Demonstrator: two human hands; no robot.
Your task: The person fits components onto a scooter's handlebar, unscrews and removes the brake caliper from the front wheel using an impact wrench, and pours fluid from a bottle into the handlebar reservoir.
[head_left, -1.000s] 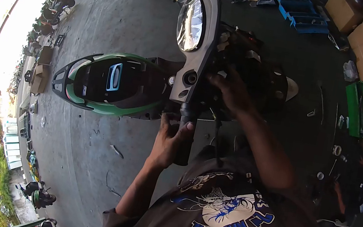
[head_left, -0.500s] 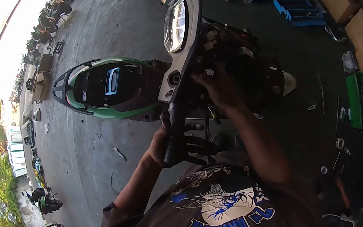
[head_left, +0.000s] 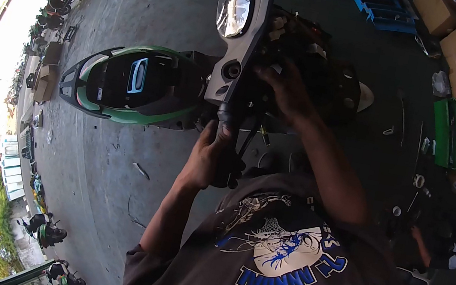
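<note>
1. Scooter's green rear body (head_left: 147, 116): compartment open, seat apparently off.
2. Left hand (head_left: 200, 161) wraps the handlebar grip (head_left: 223, 115).
3. 1 headlight housing (head_left: 253, 28) is mounted beyond it.
4. Right hand (head_left: 292, 97) reaches, partly bent, into the bare front (head_left: 313, 38); cannot tell its hold. Covers there look unfitted.

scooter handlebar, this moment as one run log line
left hand: wrapped round grip | right hand: at dark parts behind headlight, contact unclear | green tail: bay open
</note>
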